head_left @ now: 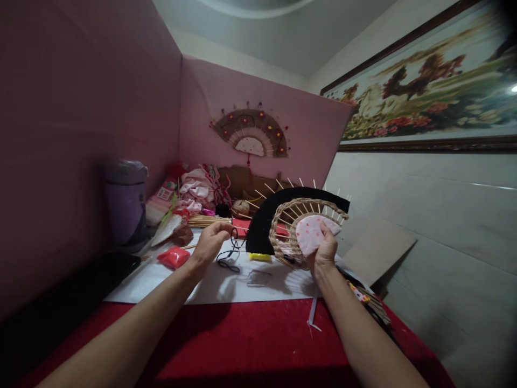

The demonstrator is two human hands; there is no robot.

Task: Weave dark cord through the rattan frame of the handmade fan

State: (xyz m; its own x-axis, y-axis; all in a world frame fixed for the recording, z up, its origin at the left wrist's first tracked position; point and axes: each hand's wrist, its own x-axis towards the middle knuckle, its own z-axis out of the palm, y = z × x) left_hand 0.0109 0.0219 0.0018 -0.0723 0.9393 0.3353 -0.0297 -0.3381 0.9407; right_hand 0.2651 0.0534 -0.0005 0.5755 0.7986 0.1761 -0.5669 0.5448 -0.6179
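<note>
My right hand [326, 249] grips a handmade fan [258, 222] by its pink spotted base, thumb on the front. The fan stands raised above the table, with a black band, a braided tan cord arc and thin sticks poking past the upper edge. Left of the fan, my left hand [214, 240] pinches a thin black cord [229, 264] near a stick tip at the band's lower left end. The cord hangs down in loops over the white sheet.
A red packet [173, 258] and a yellow item [259, 257] lie on the white sheet [210, 288] over the red cloth [258, 339]. Behind are sticks [208, 221], a twine ball [240, 208] and pink fabric [197, 186]. A purple bin [126, 205] stands left, cardboard [377, 250] right.
</note>
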